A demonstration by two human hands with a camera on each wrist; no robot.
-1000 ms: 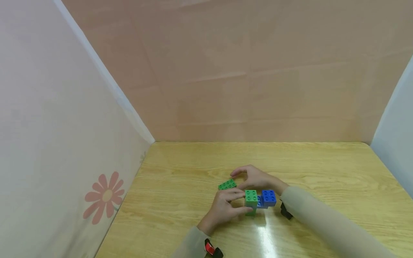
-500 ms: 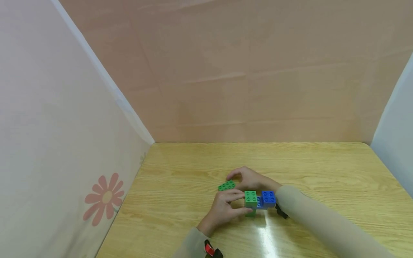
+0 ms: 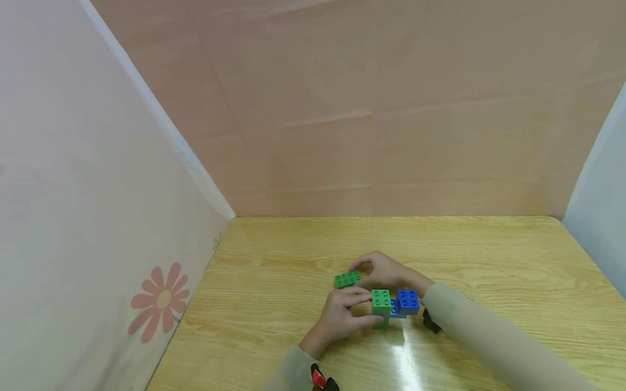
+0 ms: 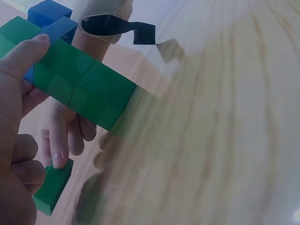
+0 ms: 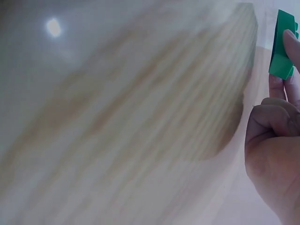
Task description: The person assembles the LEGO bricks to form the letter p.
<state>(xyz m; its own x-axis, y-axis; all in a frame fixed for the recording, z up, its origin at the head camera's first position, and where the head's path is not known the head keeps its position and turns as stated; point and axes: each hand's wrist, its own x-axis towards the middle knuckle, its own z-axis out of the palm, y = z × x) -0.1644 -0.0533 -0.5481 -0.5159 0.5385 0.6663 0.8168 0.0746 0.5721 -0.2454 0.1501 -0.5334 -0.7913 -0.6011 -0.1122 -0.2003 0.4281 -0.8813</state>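
Note:
My left hand (image 3: pixel 337 316) grips a stack of green building bricks (image 3: pixel 381 304) between thumb and fingers. Joined to the stack's right side are blue bricks (image 3: pixel 408 302), the outer one standing higher. In the left wrist view the green column (image 4: pixel 84 79) tilts, with the thumb pressed on the blue piece (image 4: pixel 61 29) crossing it. Just beyond, my right hand (image 3: pixel 386 270) pinches a separate green brick (image 3: pixel 347 279) with two rows of studs. Its thumb lies on this brick (image 5: pixel 281 47) in the right wrist view, fingertips at the lower end.
All this is over a wooden table (image 3: pixel 274 255) with a glare patch near the front. A tan backdrop (image 3: pixel 391 108) rises behind its far edge. Pale panels flank it, the left panel (image 3: pixel 98 217) bearing a pink flower. Each wrist wears a dark strap.
The right hand closed on the loose green brick, which has turned slightly and shifted a little right. The left hand and its stack stayed nearly in place.

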